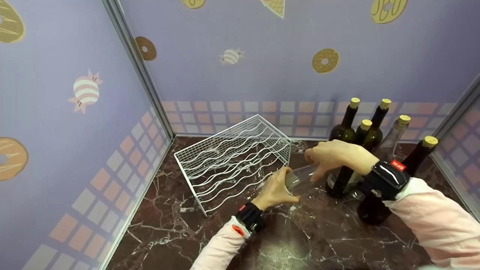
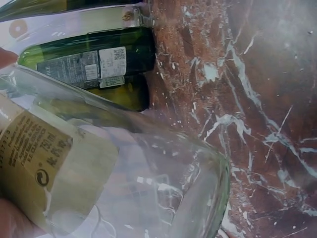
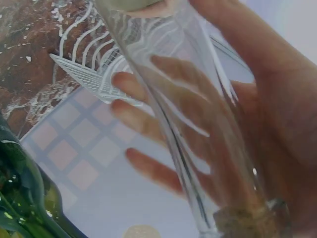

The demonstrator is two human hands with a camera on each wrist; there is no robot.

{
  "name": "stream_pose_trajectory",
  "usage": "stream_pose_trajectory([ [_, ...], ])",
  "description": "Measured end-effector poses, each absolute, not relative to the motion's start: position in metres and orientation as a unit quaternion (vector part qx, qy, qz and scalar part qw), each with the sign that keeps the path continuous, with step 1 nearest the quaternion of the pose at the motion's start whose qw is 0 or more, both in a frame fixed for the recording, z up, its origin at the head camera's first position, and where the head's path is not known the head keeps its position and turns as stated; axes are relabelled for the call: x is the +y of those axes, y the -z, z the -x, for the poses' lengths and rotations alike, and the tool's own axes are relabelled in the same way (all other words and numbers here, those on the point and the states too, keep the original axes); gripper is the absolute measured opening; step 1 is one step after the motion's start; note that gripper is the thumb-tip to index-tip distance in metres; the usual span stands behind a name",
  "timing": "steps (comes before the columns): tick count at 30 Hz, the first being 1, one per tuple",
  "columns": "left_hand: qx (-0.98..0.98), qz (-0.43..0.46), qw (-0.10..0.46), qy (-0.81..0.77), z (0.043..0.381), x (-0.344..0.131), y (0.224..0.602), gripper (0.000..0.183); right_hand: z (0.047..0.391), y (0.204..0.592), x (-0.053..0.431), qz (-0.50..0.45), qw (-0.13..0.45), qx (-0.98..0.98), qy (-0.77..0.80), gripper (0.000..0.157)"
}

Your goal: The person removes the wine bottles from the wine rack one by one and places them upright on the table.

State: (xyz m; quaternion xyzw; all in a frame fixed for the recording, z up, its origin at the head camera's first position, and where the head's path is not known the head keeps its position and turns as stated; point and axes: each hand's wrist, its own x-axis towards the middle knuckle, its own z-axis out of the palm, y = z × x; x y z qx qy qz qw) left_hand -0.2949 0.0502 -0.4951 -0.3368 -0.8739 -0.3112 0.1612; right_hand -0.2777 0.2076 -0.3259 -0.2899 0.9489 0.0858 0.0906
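A clear glass bottle (image 1: 301,179) with a pale label (image 2: 64,168) is held tilted above the counter between both hands. My left hand (image 1: 275,189) grips the labelled body, with the thumb and fingers on either side. Around the narrower upper part is my right hand (image 1: 333,155); its fingers (image 3: 148,124) show behind and through the glass in the right wrist view. A cork (image 3: 242,223) sits in the bottle's mouth. Just left of the bottle stands a white wire rack (image 1: 190,184) with wavy rails.
Several corked bottles stand at the right, including a dark bottle (image 1: 342,132) at the back and another clear bottle (image 1: 392,137). The right forearm passes over some of them. Patterned wall panels (image 1: 255,78) border the dark marbled counter (image 1: 161,240).
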Motion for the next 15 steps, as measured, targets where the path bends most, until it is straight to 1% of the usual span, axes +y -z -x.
stream_pose_trajectory([
  [4,-0.87,0.338,0.17,0.316,0.295,0.05,0.491,0.077,0.278,0.319,0.208,0.325,0.019,0.943,-0.064,0.053],
  [10,-0.864,0.335,0.184,0.329,0.298,0.048,0.494,0.076,0.279,0.306,0.211,0.384,-0.134,0.913,-0.02,0.051],
  [15,-0.855,0.323,0.188,0.361,0.301,0.047,0.498,0.076,0.279,0.29,0.213,0.389,-0.256,0.882,0.07,0.045],
])
